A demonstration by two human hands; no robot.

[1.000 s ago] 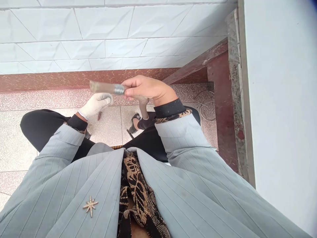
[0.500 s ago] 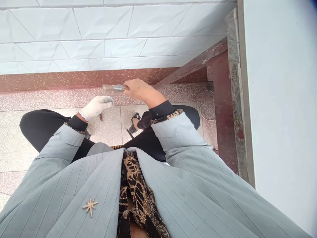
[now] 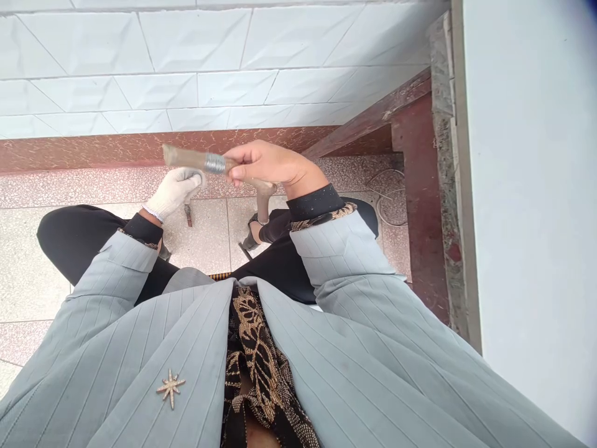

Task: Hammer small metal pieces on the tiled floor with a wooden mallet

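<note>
My right hand, bare, is wrapped round a wooden stick with a crook. Silvery wire is wound round its middle, and a bent branch shows below the hand, pointing down. My left hand wears a white glove with grey at the fingertips; its fingers are pinched together just below the stick's left part. What they hold, if anything, I cannot make out. Under the glove a short reddish-brown piece shows against the floor; whether it is joined to the left hand I cannot tell.
Ahead stands a white tiled wall with a red-brown skirting. To the right are a dark red wooden frame and a broad pale panel. A thin cable lies coiled on the floor. My bent knees flank the tiled floor.
The wooden stick has been raised and turned, so its crook now shows under my right hand. Its left end has moved left, over the glove. My left hand has shifted slightly left and up.
</note>
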